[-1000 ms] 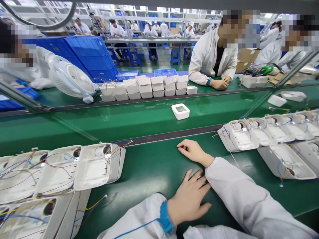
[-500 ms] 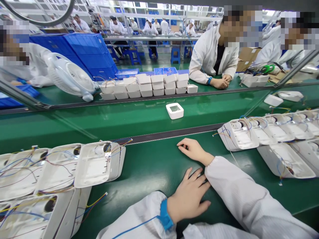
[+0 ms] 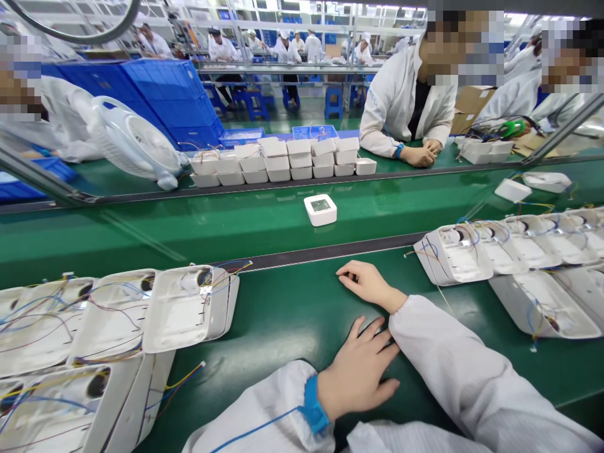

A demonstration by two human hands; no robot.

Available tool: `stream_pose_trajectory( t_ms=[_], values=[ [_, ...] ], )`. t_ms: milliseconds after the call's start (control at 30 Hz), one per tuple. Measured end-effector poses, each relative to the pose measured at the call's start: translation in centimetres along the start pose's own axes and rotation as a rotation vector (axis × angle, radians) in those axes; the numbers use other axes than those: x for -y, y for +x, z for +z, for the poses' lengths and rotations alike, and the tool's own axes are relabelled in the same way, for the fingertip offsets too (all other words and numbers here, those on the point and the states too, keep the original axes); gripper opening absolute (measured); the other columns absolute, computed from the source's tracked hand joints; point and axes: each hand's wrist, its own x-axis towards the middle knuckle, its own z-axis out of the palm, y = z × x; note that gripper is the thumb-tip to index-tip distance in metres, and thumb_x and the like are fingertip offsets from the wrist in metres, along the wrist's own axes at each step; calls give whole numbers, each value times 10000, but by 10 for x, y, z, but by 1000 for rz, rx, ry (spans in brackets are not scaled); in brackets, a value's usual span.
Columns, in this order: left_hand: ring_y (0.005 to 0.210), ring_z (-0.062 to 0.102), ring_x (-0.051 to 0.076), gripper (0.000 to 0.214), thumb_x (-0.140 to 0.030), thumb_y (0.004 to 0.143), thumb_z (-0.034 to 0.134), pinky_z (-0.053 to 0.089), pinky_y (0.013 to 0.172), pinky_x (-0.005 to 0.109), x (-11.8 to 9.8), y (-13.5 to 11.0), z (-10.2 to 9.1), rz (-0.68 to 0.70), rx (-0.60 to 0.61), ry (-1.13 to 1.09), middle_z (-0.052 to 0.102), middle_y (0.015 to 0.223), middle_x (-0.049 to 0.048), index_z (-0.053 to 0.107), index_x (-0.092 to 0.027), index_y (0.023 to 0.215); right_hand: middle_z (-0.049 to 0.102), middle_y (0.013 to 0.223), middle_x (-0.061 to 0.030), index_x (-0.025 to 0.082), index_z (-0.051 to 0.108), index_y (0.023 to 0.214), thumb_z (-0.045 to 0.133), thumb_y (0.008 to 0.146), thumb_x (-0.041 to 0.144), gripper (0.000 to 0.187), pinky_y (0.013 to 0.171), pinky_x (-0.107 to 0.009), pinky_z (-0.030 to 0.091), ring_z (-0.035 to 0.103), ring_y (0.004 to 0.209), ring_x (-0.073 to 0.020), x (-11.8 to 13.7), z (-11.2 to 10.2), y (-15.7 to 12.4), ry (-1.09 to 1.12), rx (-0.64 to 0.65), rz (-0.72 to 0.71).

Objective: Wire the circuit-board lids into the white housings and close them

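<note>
My left hand [image 3: 358, 371] lies flat on the green bench with its fingers spread, touching my right sleeve; a blue wrist strap [image 3: 314, 406] circles its wrist. My right hand [image 3: 365, 283] rests on the bench just ahead, fingers loosely curled, holding nothing. A small white square unit [image 3: 321, 209] lies on the green conveyor belt [image 3: 212, 226] beyond my hands. White housings with loose coloured wires [image 3: 189, 308] are stacked at my left, and more of them [image 3: 455, 255] at my right.
Across the belt a person in a white coat [image 3: 401, 107] leans on the far bench beside stacked white boxes [image 3: 283, 163]. A white fan [image 3: 136, 145] and blue crates [image 3: 160, 94] stand at the far left. Other workers sit in the background.
The small white unit on the belt has travelled to the left. Both my hands have stayed where they were.
</note>
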Motion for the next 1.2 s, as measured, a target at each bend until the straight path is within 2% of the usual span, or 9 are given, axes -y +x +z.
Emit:
stream_pose_trajectory(
  t_ms=[1200],
  values=[
    [1436,277,328,541,-478,910,482,166,1160,633,-1,0,-2,6,7,16,467,1455,97,420,-229,1387,656,828,-13,201,700,965,603,876,175,134,640,-242,458,590,665,-111,-2,1,-1,7,-7,-21]
  ],
)
